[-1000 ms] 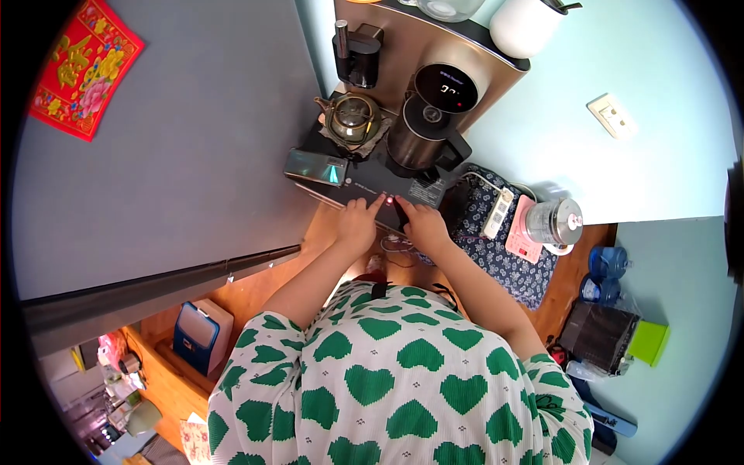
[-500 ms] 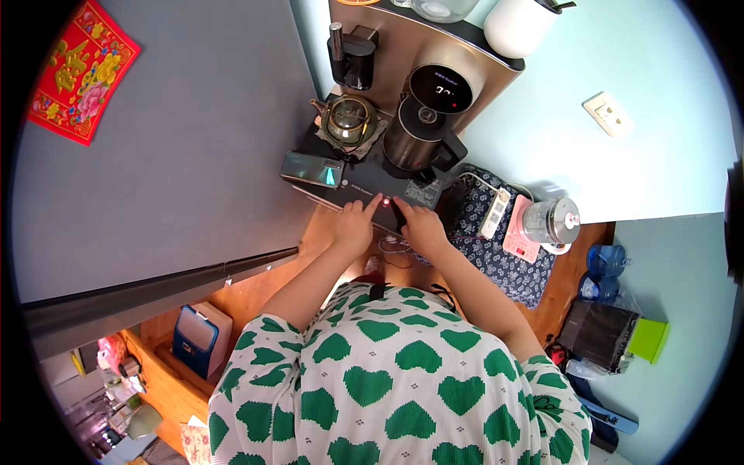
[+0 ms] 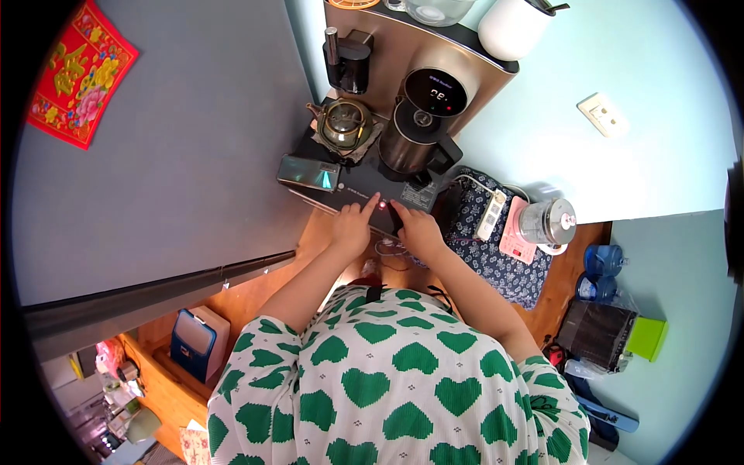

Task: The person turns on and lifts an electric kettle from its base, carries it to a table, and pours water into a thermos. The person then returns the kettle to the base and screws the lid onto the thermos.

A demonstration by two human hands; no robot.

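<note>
My left hand and my right hand are at the front edge of a tea bar water dispenser. Both index fingers stretch onto its dark top, one on each side of a small red light. The other fingers are partly curled at the edge, and I see nothing held. Behind them a dark electric kettle stands upright beneath the round lit display. A glass teapot rests on a cloth to its left. Nearer my left hand lies a phone.
Right of the dispenser, a patterned cloth carries a power strip and a glass pot by a pink base. A grey panel stands close on the left. Water bottles sit by the right wall.
The view has shifted slightly, so the dispenser sits a little further left. Both hands stay at the red light, index fingers still stretched out. The display digits look different.
</note>
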